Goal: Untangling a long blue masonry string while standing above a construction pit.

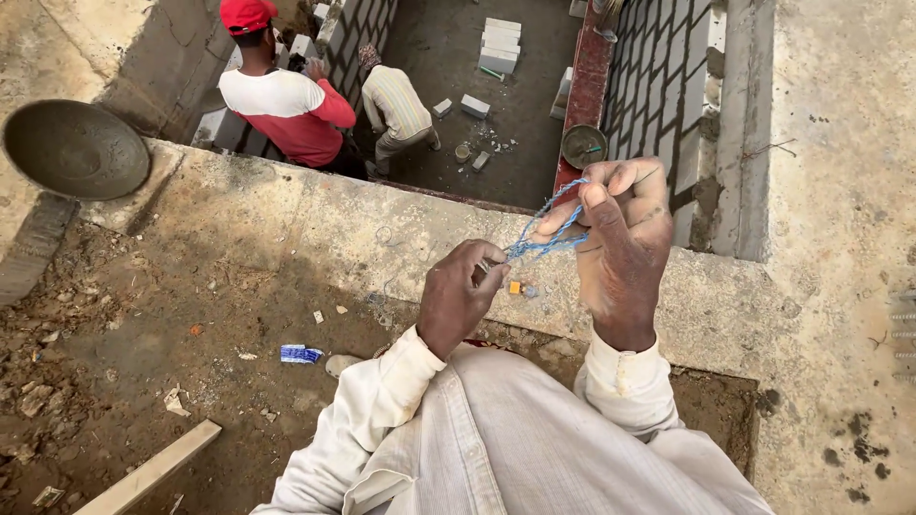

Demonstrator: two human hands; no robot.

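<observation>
Blue string (546, 232): pinched in closed fingers of left hand (460, 294), looped round fingers of raised right hand (622, 238), stretched between both, above concrete ledge (315, 219). Metal pan (76, 148) set well apart, left.

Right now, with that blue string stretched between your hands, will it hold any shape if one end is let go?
Probably not. The blue string is thin and loops loosely around the right hand's fingers, so it looks floppy. It seems very light, and a freed end would likely drop and dangle from the left hand. Its crossing strands suggest it tangles easily.
</observation>
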